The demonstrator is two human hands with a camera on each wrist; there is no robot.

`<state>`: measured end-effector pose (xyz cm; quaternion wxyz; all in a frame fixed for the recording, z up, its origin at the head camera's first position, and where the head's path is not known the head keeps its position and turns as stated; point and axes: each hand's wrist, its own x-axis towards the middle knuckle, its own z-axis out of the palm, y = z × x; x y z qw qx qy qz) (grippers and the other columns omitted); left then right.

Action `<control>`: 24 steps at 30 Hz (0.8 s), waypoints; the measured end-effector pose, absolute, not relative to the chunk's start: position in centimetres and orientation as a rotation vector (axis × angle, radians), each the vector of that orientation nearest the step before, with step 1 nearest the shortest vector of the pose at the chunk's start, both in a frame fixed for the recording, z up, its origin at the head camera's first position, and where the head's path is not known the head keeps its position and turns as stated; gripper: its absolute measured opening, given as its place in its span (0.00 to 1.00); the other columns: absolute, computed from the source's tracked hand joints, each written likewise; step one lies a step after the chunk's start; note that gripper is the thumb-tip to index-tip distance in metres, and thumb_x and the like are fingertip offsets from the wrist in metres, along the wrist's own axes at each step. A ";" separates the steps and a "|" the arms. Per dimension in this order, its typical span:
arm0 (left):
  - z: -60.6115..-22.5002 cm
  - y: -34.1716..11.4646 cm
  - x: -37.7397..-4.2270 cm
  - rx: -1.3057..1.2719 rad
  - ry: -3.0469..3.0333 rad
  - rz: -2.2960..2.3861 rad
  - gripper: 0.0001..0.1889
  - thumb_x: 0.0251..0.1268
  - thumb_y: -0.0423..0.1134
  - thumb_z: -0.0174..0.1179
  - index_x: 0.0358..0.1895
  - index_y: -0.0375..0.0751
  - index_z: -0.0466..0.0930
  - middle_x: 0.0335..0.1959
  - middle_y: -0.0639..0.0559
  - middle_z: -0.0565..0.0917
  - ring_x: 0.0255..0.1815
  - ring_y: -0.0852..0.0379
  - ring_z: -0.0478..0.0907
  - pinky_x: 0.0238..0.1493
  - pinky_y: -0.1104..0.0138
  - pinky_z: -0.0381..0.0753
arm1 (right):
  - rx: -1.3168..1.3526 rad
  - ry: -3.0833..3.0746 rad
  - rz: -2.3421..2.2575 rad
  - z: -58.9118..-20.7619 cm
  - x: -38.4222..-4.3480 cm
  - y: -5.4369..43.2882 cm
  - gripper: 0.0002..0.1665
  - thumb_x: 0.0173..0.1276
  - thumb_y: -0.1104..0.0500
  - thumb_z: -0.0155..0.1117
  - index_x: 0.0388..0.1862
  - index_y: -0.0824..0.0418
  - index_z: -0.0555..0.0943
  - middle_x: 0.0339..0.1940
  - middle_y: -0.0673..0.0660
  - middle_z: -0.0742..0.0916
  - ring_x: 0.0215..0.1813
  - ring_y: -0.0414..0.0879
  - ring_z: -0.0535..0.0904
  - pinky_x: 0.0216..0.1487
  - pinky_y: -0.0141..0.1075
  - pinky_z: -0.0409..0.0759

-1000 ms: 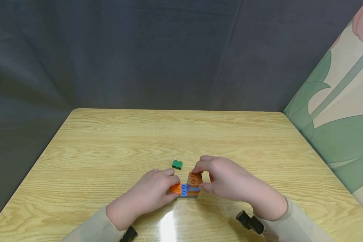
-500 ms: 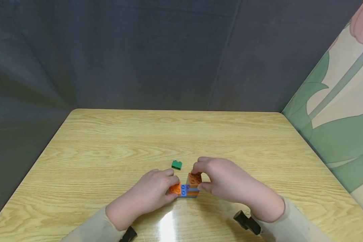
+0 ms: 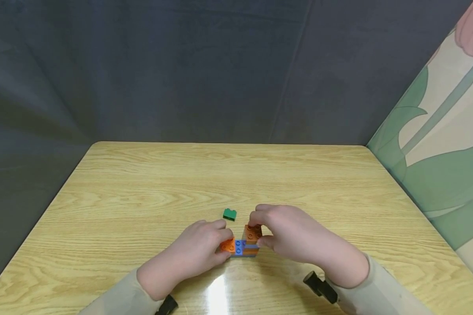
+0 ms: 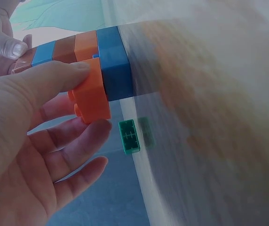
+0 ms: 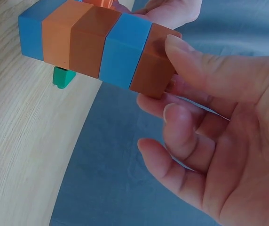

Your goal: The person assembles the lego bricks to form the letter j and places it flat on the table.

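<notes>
A column of toy building bricks stands on a blue base brick in front of me. Upward from the base come an orange brick, a brown brick, a blue brick and a brown top brick. My right hand pinches the top one between thumb and fingers. On the base's left end sits another orange brick, gripped by thumb and fingers of my left hand. Some blue studs show between this brick and the column.
Just beyond the bricks, a green brick lies on its side on the wooden table. A dark curtain hangs behind the table, and a flower-patterned panel runs along the right side.
</notes>
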<state>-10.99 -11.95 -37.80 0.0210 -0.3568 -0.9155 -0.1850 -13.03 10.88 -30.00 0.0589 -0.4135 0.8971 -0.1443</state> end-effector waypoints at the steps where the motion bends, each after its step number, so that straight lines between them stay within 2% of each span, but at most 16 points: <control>1: -37.8 -12.0 -11.0 -1.107 -2.837 -0.573 0.08 0.58 0.43 0.70 0.34 0.48 0.81 0.28 0.62 0.71 0.24 0.65 0.64 0.28 0.69 0.65 | -1.251 2.719 -0.440 -30.0 -13.0 10.9 0.16 0.53 0.62 0.79 0.38 0.50 0.82 0.34 0.38 0.78 0.33 0.34 0.75 0.36 0.34 0.77; 15: -37.7 -11.9 -10.9 -1.109 -2.832 -0.582 0.08 0.58 0.43 0.71 0.34 0.47 0.82 0.29 0.62 0.72 0.24 0.65 0.65 0.27 0.69 0.65 | -1.234 2.797 -0.391 -30.2 -12.1 10.7 0.15 0.54 0.63 0.79 0.38 0.54 0.83 0.33 0.40 0.78 0.30 0.34 0.74 0.32 0.32 0.76; 24: -37.7 -11.9 -10.9 -1.109 -2.826 -0.579 0.08 0.58 0.42 0.70 0.35 0.47 0.82 0.30 0.62 0.73 0.24 0.66 0.65 0.28 0.69 0.65 | -1.203 2.771 -0.426 -30.1 -12.4 11.0 0.16 0.55 0.61 0.79 0.42 0.53 0.85 0.36 0.39 0.80 0.35 0.34 0.77 0.37 0.34 0.78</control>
